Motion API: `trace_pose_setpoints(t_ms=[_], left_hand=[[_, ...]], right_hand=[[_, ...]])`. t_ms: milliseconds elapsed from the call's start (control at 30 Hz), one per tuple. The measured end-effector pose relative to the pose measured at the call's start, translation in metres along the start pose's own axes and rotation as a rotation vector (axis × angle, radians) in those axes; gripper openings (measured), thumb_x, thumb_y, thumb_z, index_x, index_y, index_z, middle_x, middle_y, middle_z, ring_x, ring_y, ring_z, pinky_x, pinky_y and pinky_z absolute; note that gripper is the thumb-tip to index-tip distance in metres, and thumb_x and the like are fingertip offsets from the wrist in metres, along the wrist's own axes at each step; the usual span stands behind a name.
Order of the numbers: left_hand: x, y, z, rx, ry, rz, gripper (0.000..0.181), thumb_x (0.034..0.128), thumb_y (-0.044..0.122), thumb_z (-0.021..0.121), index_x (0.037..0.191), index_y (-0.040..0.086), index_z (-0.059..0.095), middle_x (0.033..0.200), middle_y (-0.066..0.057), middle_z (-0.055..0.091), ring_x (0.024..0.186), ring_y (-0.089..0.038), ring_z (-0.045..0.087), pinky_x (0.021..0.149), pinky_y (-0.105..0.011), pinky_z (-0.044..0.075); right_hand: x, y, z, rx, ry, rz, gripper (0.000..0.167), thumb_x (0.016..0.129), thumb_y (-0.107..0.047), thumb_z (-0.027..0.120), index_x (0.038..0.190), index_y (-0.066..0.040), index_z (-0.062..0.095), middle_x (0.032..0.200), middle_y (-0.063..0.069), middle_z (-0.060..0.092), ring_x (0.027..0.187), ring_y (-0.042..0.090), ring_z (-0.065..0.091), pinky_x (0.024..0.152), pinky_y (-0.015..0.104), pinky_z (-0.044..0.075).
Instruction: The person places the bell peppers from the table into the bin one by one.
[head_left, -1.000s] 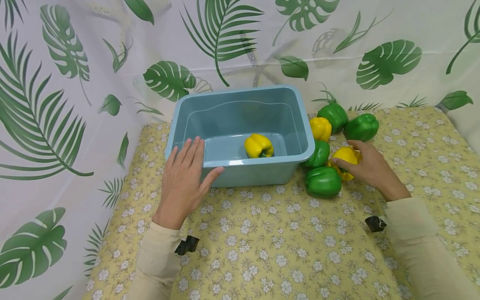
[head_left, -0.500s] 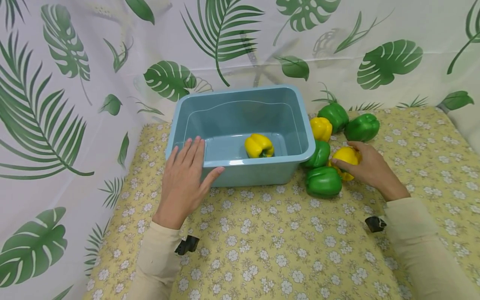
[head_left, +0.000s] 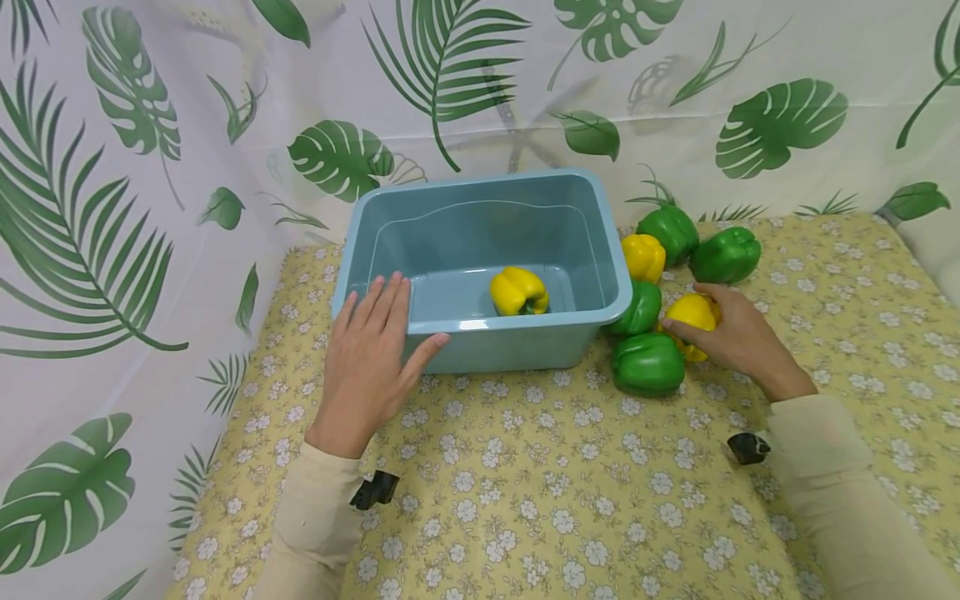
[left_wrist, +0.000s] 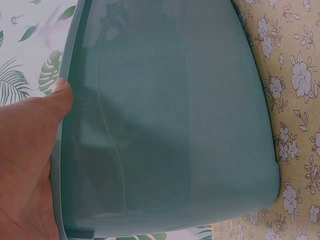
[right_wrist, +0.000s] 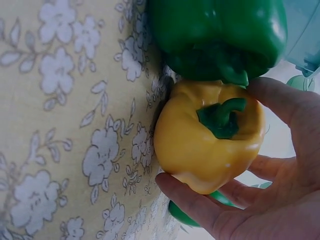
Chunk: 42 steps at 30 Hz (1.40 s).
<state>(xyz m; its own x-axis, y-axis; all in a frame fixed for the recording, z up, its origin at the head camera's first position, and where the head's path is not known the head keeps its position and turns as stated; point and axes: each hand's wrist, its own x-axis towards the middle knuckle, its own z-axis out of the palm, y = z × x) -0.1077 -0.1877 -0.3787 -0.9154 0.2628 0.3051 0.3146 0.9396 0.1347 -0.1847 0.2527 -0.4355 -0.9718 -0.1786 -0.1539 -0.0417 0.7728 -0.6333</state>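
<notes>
My right hand [head_left: 742, 333] grips a yellow bell pepper [head_left: 692, 312], thumb on one side and fingers on the other. In the right wrist view that yellow pepper [right_wrist: 205, 150] sits on the cloth with its green stem toward the camera. A green bell pepper [right_wrist: 215, 30] touches it beside my thumb. My left hand [head_left: 367, 358] lies with straight fingers over the near rim of a blue plastic bin [head_left: 510, 354]; in the left wrist view the thumb [left_wrist: 60, 97] rests on the rim. Inside the bin lies another yellow pepper [head_left: 517, 292].
Right of the bin cluster more peppers: a yellow one [head_left: 642, 257] and several green ones, including one in front [head_left: 648, 364] and one at the back right [head_left: 725, 255]. A flowered yellow cloth [head_left: 495, 500] covers the table. Leaf-print sheets [head_left: 675, 50] hang behind and at the left.
My right wrist has edged very slightly left, the hand still around the yellow pepper. The left hand and the bin hold their places.
</notes>
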Motion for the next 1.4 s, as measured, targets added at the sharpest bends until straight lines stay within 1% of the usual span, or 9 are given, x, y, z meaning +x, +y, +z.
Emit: trace_pose_setpoints(t_ms=[300,533,700,867,1133,1400], left_hand=[[-0.0005,0.0001,0.0008,-0.003,0.013,0.008,0.083,0.1025,0.061,0.044,0.158,0.001,0.032,0.162,-0.016,0.033,0.151,-0.032,0.028,0.125,-0.047,0.01],[-0.0002,-0.0002,0.0011,-0.002,0.022,0.01,0.085,0.1024,0.065,0.038,0.157,0.0,0.034,0.161,-0.016,0.034,0.151,-0.032,0.028,0.125,-0.047,0.011],[-0.0001,-0.0006,0.0017,-0.001,0.024,0.012,0.085,0.1026,0.066,0.035,0.157,0.0,0.034,0.161,-0.016,0.034,0.15,-0.032,0.029,0.125,-0.047,0.011],[0.0,-0.0005,0.0017,0.004,0.019,0.012,0.084,0.103,0.064,0.037,0.158,0.001,0.033,0.161,-0.016,0.034,0.15,-0.032,0.029,0.125,-0.047,0.011],[0.0002,0.0005,0.0005,-0.003,0.008,0.001,0.082,0.1022,0.06,0.047,0.158,0.002,0.031,0.162,-0.015,0.033,0.151,-0.031,0.026,0.126,-0.046,0.01],[0.0,0.0003,0.001,-0.001,0.01,-0.001,0.083,0.1022,0.062,0.043,0.159,0.002,0.03,0.162,-0.015,0.033,0.151,-0.031,0.027,0.126,-0.046,0.01]], right_hand=[[-0.0013,0.0008,0.0023,0.03,-0.001,0.003,0.095,0.098,-0.049,0.064,0.154,0.015,0.021,0.15,0.041,0.031,0.124,0.052,0.046,0.096,0.066,0.045],[0.0008,0.0042,0.0026,0.015,0.006,-0.008,0.093,0.099,-0.045,0.063,0.153,0.017,0.02,0.147,0.044,0.032,0.119,0.052,0.047,0.093,0.065,0.046],[0.0015,0.0038,0.0032,0.016,0.012,-0.006,0.092,0.099,-0.044,0.064,0.153,0.017,0.021,0.147,0.043,0.032,0.119,0.051,0.048,0.092,0.063,0.047],[0.0006,0.0042,0.0032,0.023,0.018,-0.004,0.09,0.1,-0.044,0.062,0.153,0.017,0.022,0.147,0.043,0.032,0.119,0.052,0.047,0.09,0.062,0.047],[0.0001,0.0059,0.0026,0.048,0.003,0.029,0.092,0.1,-0.047,0.061,0.155,0.015,0.02,0.147,0.042,0.032,0.116,0.05,0.049,0.088,0.059,0.049],[-0.0004,0.0066,0.0027,0.058,0.013,0.027,0.088,0.101,-0.043,0.06,0.155,0.014,0.02,0.148,0.042,0.032,0.118,0.051,0.049,0.088,0.059,0.049]])
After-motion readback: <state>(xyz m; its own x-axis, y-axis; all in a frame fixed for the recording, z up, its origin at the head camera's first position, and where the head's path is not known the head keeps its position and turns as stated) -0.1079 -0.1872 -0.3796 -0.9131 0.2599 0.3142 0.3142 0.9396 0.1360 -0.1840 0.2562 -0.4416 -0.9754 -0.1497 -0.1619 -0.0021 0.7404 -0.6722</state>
